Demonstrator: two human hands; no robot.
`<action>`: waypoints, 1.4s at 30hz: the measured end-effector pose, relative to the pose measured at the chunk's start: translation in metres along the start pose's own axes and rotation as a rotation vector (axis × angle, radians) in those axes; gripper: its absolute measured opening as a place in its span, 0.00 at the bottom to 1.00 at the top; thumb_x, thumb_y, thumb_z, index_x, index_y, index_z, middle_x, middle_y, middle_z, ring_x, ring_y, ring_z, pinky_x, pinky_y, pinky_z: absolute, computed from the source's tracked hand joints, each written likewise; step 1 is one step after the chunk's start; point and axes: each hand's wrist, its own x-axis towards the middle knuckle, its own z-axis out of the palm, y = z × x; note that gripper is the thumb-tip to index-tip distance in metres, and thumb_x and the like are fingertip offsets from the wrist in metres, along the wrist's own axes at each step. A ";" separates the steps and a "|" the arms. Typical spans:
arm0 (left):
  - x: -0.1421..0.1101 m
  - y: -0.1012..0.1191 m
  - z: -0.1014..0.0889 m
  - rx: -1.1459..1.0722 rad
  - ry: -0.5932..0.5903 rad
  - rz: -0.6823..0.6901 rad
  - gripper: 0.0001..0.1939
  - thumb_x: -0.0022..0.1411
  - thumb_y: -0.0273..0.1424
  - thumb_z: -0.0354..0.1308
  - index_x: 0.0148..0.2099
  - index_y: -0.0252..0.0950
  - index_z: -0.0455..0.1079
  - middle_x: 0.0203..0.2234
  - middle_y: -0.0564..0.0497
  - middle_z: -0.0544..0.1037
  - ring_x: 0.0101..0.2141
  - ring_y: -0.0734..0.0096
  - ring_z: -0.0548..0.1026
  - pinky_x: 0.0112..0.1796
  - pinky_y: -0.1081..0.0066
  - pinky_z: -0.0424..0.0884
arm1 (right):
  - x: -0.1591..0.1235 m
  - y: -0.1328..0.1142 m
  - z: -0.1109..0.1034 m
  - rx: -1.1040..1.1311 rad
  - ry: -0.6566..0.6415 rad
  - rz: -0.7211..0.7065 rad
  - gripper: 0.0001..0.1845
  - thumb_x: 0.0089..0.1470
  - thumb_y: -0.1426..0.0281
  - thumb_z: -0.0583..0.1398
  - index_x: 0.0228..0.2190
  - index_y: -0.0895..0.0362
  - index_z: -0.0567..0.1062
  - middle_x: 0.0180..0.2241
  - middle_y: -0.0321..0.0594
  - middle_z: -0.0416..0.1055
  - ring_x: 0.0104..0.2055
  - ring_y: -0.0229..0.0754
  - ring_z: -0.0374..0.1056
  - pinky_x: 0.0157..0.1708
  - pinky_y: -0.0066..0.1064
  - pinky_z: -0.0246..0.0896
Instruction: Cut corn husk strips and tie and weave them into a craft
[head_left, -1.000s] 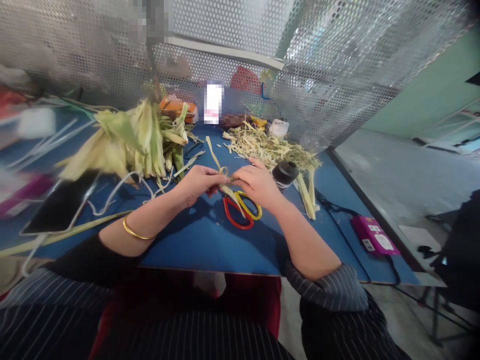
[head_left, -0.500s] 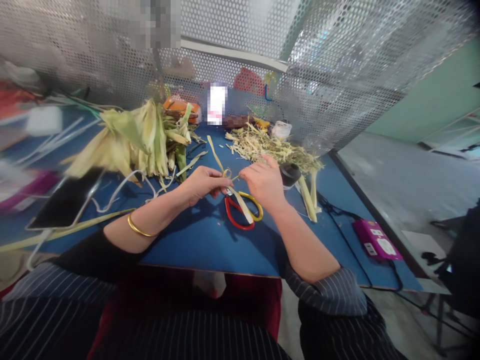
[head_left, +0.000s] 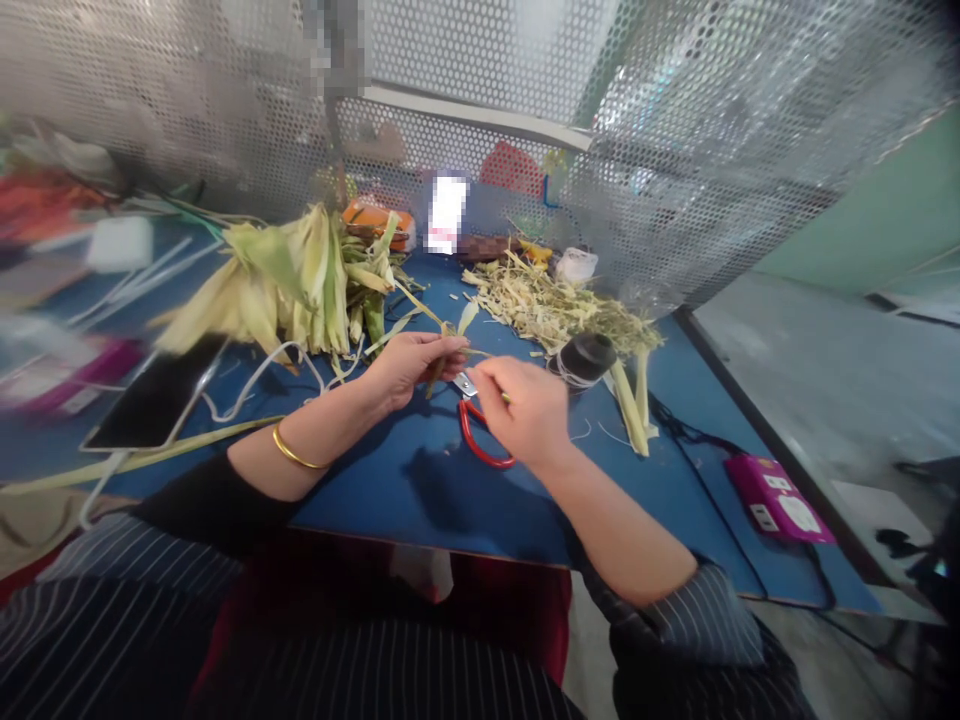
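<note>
My left hand pinches a pale corn husk strip between thumb and fingers, over the middle of the blue table. More of the strip pokes out above and below the fingertips. Just to the right, my right hand is closed, its fingers curled in. A thin strand runs from the left fingertips towards it and seems to end in its grip. Beneath the hands lies a pair of scissors with a red handle loop; the right hand covers most of the other, yellow loop. A black thread spool stands right behind the right hand.
Corn husks are heaped at the left, and shredded husk lies at the back right. A tablet-like black device with a white cable is at the left. A purple power strip sits near the right edge.
My right hand has turned and come down over the yellow scissor loop. The husk strip that hung down over the scissors now points up behind the left fingertips. The view has shifted slightly.
</note>
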 end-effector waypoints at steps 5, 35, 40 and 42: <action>-0.005 -0.003 0.006 -0.046 0.034 0.032 0.09 0.50 0.31 0.66 0.33 0.30 0.76 0.24 0.48 0.78 0.24 0.76 0.74 0.28 0.74 0.69 | -0.005 -0.011 0.034 0.300 -0.261 0.311 0.12 0.57 0.60 0.56 0.34 0.53 0.76 0.25 0.36 0.74 0.25 0.38 0.68 0.29 0.29 0.59; -0.002 0.000 -0.002 0.011 -0.108 0.084 0.11 0.52 0.36 0.65 0.33 0.32 0.75 0.27 0.48 0.79 0.28 0.73 0.75 0.34 0.72 0.70 | 0.007 0.009 0.004 -0.091 -0.001 0.163 0.14 0.58 0.59 0.55 0.36 0.56 0.72 0.36 0.44 0.73 0.38 0.43 0.67 0.38 0.32 0.55; -0.006 -0.001 0.001 0.058 -0.115 0.078 0.10 0.50 0.34 0.66 0.30 0.33 0.72 0.24 0.50 0.76 0.26 0.75 0.73 0.30 0.72 0.68 | 0.008 0.013 0.010 -0.067 -0.189 0.159 0.15 0.62 0.64 0.50 0.29 0.55 0.71 0.23 0.36 0.71 0.26 0.38 0.64 0.32 0.30 0.51; -0.006 -0.003 0.001 0.106 -0.106 0.115 0.10 0.49 0.33 0.66 0.26 0.33 0.71 0.21 0.52 0.74 0.22 0.78 0.70 0.27 0.73 0.67 | 0.007 0.011 0.010 -0.112 -0.202 0.112 0.14 0.62 0.66 0.50 0.28 0.56 0.70 0.24 0.36 0.71 0.26 0.38 0.62 0.32 0.31 0.49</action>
